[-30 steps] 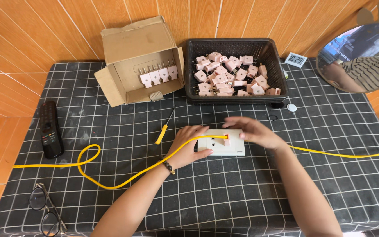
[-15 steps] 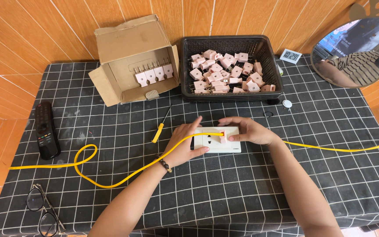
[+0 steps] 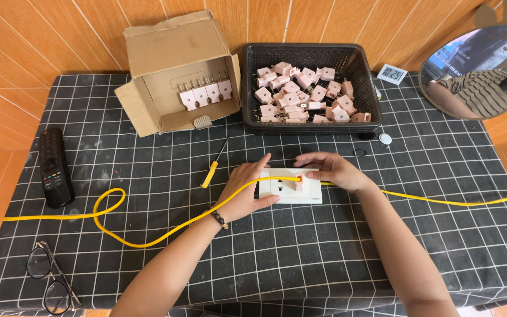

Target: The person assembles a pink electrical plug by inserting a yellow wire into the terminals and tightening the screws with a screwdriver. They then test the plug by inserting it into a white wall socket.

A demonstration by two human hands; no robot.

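Near us, our left hand (image 3: pixel 246 194) lies flat, fingers spread, steadying the white socket plate (image 3: pixel 290 189) at the surface's (image 3: pixel 324 258) centre, w/ the yellow cable (image 3: pixel 148 235) looping off left. Our right hand (image 3: pixel 331 170) pinches the pink plug (image 3: pixel 298 182) at the plate; looks seated, tho we can't tell how fully. Further back, many loose plugs fill the black basket (image 3: pixel 309 56) & few stand in the cardboard box (image 3: pixel 177 70), so most work remains.

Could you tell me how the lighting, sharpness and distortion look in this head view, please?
In the head view the light is even and soft, with only faint shadows under the left hand and right hand; nothing is blurred, and the pink plugs in the black basket read crisply; the wide lens bows the table edge, and the round mirror shows a reflection, no glare.
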